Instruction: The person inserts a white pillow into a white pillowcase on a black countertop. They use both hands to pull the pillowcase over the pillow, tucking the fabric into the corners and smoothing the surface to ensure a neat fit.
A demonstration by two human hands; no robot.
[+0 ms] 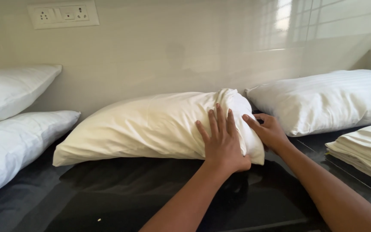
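Nearest is a glossy black surface (121, 193), which mirrors the things on it. Two bare forearms reach across it from the near edge. On its right side lies a stack of folded cream cloths (363, 150).

In the middle of the surface lies a cream pillow (147, 126), its long axis running left to right along the wall, with the bunched open end of its case pointing right. The left hand (223, 139) lies flat on that right end, fingers spread and pointing away, palm pressing the fabric. The right hand (268, 131) rests just beside it at the end of the pillow, fingers curled against the bunched fabric; whether it pinches the cloth cannot be told.

Farther out, a white pillow (327, 101) lies right, two white pillows (11, 114) left. Behind stands a pale glossy wall (172, 43) with a switch plate (63, 15).
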